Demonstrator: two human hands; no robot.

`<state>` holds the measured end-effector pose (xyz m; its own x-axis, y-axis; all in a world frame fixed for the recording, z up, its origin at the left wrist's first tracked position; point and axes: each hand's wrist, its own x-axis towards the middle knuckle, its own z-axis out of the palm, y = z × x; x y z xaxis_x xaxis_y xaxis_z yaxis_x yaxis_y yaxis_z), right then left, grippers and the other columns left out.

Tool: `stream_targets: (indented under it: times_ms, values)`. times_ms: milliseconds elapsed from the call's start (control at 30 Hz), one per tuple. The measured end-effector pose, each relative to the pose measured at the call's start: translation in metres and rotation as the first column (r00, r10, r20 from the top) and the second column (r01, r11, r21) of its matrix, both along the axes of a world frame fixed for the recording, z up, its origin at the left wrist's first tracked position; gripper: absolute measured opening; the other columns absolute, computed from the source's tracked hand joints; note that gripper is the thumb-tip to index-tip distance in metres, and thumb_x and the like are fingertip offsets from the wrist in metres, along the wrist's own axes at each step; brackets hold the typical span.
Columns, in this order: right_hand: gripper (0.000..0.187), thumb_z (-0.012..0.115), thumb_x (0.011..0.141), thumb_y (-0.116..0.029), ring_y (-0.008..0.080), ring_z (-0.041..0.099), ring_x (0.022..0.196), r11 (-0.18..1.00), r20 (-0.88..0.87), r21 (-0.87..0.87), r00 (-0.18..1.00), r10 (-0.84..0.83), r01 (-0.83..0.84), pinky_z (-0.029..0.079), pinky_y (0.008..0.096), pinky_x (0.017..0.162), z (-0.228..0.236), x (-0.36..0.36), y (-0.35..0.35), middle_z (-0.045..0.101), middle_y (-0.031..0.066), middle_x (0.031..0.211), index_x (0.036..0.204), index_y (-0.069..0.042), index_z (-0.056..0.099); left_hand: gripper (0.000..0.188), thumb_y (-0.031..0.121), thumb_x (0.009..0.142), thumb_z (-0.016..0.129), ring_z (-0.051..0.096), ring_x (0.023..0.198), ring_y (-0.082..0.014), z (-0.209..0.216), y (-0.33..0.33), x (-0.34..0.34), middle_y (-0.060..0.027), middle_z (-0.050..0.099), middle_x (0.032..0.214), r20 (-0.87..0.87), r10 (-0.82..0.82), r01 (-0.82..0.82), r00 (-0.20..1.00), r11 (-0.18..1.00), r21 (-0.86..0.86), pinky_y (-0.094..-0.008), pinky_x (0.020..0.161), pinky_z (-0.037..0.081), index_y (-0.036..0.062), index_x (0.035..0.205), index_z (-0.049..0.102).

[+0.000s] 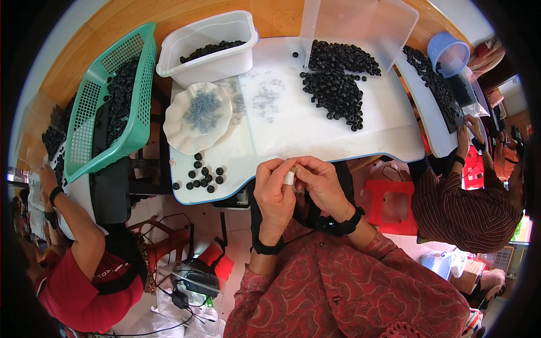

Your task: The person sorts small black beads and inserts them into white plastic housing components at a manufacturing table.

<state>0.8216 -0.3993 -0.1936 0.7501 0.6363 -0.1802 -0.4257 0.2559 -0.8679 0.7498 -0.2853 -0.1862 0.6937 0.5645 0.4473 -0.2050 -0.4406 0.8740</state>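
Note:
My left hand and my right hand meet at the near edge of the white table. Both have fingers bent and tips pressed together in a pinch. A small white piece shows between them; whether it is held or wrapped round a finger I cannot tell. Anything else in the fingertips is hidden. Left of my hands lie several loose round black parts with a hole. Beyond these, a pale wavy-rimmed plate bears a heap of tiny clear bluish pieces.
A large pile of black parts lies at the back right before a tipped clear bin. A white tub and green basket hold more. Co-workers sit left and right. A red stool stands nearby.

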Motion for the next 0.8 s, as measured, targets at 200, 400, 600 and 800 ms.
stream_targets:
  times_ms: [200, 400, 600, 800]
  values:
    - [0.022, 0.06, 0.103, -0.01, 0.0083, 0.062, 0.081, 0.997, -0.082, 0.074, 0.997, 0.008, -0.002, 0.052, 0.0216, 0.069, 0.0019, 0.0003, 0.002, 0.069, 0.0039, 0.099, 0.12, 0.001, 0.067, 0.032, -0.009, 0.084, 0.066, 0.064, 0.091, -0.0252, -0.0023, 0.0003, 0.002, -0.0106, 0.064, 0.101, 0.024, 0.068, -0.071, 0.997, 0.977, 0.2, -0.0324, 0.077, 0.054, 0.005, 0.111, 0.075]
    - [0.021, 0.06, 0.103, -0.01, 0.0089, 0.062, 0.081, 0.995, -0.147, 0.098, 0.989, 0.025, -0.011, 0.052, 0.0222, 0.069, 0.0, 0.0007, 0.0023, 0.069, 0.004, 0.098, 0.118, 0.001, 0.068, 0.047, -0.014, 0.071, 0.057, 0.06, 0.091, -0.0294, 0.0006, -0.0005, 0.0012, -0.0113, 0.063, 0.102, 0.048, 0.055, -0.064, 0.997, 0.976, 0.206, -0.0382, 0.077, 0.051, 0.0034, 0.112, 0.074]
    - [0.02, 0.062, 0.102, -0.011, 0.0099, 0.063, 0.083, 0.99, -0.191, 0.143, 0.98, 0.049, -0.022, 0.052, 0.0226, 0.07, -0.0069, 0.0041, -0.0011, 0.07, 0.0049, 0.098, 0.117, 0.001, 0.069, 0.031, -0.01, 0.085, 0.065, 0.066, 0.09, -0.0206, -0.0036, 0.0013, -0.001, -0.0111, 0.064, 0.103, -0.001, -0.019, 0.019, 1.0, 0.995, -0.094, -0.0295, 0.078, 0.054, 0.0031, 0.112, 0.074]
    - [0.02, 0.062, 0.102, -0.01, 0.0102, 0.064, 0.084, 0.994, -0.17, 0.107, 0.985, 0.014, 0.004, 0.051, 0.0221, 0.07, 0.0012, 0.0021, 0.0008, 0.072, 0.0068, 0.101, 0.117, 0.001, 0.069, 0.031, -0.009, 0.09, 0.059, 0.065, 0.092, -0.0186, -0.0086, 0.0074, -0.0023, -0.0103, 0.064, 0.107, 0.01, -0.063, 0.064, 0.998, 0.962, -0.264, -0.0273, 0.079, 0.052, 0.0018, 0.117, 0.071]
